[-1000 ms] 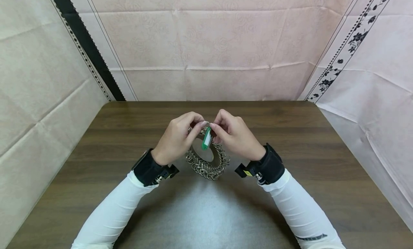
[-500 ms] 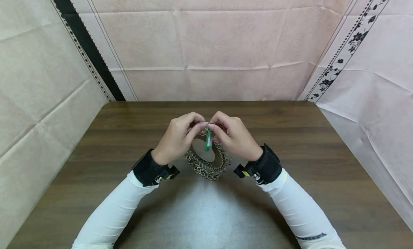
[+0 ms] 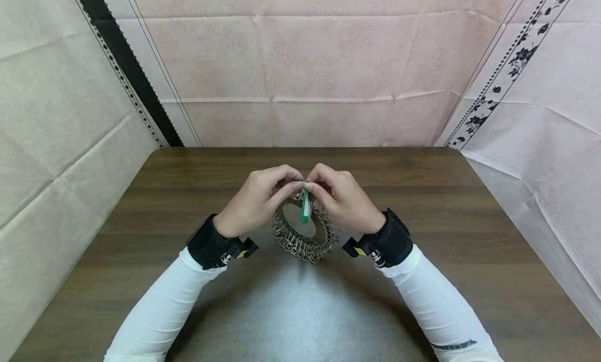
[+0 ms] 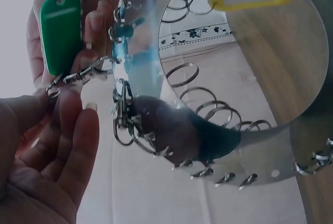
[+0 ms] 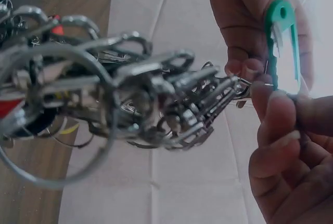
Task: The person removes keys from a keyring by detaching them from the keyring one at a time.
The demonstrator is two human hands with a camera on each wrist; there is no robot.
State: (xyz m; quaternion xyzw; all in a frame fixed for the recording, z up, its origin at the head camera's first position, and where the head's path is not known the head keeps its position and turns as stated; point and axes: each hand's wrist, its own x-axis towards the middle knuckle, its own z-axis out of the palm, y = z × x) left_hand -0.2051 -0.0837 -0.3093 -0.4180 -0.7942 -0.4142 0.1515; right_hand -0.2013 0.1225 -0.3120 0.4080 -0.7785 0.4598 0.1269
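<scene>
**Green tag at the clasp: joint in hand, not confirmed**

You have both hands together midway between the left and right edges of the surface (image 3: 117, 247), nearer its far edge. The green tag (image 3: 305, 208) sits between them, seen from above across the opening of the clear ring frame (image 4: 143, 52).

Grip state: your left hand (image 3: 255, 195) pinches the small metal link (image 4: 54, 84) at the tag's end; your right hand (image 3: 348, 197) pinches that same end of the tag. Neither grip is spread; they meet there.

Progress, my read: loading the frame looks mostly done, metal rings (image 3: 298, 244) run round much of its edge. One hole in the left wrist view looks unfilled. A clasp (image 4: 83, 74) reaches from the edge to your grip. Can't tell if it's through the tag's link; your grip covers the joint.

Left, as I judge it: settle that joint, check it holds, then free both grips.
</scene>
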